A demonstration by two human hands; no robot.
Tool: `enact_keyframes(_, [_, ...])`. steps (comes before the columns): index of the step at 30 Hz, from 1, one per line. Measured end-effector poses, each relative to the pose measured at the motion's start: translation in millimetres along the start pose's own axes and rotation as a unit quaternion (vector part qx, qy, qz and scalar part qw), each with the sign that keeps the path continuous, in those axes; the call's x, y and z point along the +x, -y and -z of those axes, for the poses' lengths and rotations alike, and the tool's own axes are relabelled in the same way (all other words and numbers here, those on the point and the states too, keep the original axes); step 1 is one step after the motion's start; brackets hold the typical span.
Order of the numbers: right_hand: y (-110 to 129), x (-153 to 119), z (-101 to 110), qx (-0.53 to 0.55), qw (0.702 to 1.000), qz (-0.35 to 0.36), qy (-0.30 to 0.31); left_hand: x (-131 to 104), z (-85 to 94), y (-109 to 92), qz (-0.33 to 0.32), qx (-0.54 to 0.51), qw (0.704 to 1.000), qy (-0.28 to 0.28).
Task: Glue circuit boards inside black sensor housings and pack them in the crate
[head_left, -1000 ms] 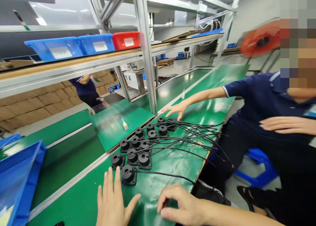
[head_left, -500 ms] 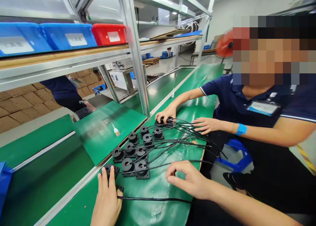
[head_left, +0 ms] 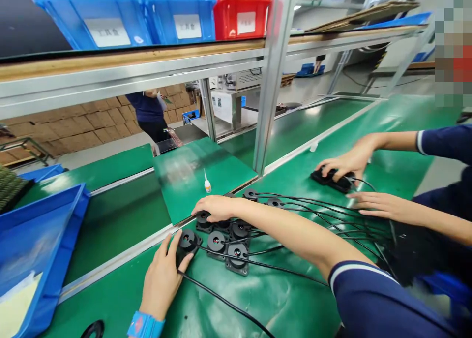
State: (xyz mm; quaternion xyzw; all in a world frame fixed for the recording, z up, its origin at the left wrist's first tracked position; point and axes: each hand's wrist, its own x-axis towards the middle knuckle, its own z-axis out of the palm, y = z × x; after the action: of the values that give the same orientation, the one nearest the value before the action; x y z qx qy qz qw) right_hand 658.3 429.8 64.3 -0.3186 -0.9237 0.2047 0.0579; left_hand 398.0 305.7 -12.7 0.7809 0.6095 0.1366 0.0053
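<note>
My left hand has its fingers and thumb around a black round part with a square base at the near end of the group. A black cable passes beside its thumb. Reaching across the group, my right hand grips another black part near the table's inner edge; some fingertips are hidden. Several similar parts stand close together, among them one in front and one left of it. Their black cables trail right over the green tabletop.
Another person's hand rests on black parts at the right, the other hand by the cables. A metal post rises behind the group. A blue tray stands left, a small bottle beyond, and bins above.
The view has swung left. My right hand has moved from above the cables onto the parts at the inner edge. The other person's hands have drawn black parts away from the group.
</note>
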Motion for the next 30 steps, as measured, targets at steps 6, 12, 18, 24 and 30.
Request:
enact_keyframes(6, [10.2, 17.2, -16.0, -0.038, 0.997, -0.053, 0.039, -5.1, -0.5, -1.7, 0.009, -0.034, 0.999, 0.005])
enact_keyframes(12, [11.9, 14.3, -25.4, -0.027, 0.996, -0.089, -0.004, -14.4, 3.2, 7.4, -0.014, -0.060, 0.997, 0.046])
enact_keyframes(18, [-4.1, -4.2, -7.2, 0.007, 0.998, -0.048, -0.050, -37.7, 43.8, 42.3, 0.026, -0.042, 0.992, 0.115])
enact_keyframes(24, [-8.8, -35.1, -0.3, 0.019, 0.992, -0.032, -0.120, -37.5, 49.9, 29.2, -0.028, -0.011, 0.995, 0.098])
enact_keyframes(30, [-13.7, -20.0, -4.7, 0.003, 0.995, 0.083, -0.047, -22.4, 2.4, -7.1, -0.038, 0.025, 0.999, 0.003])
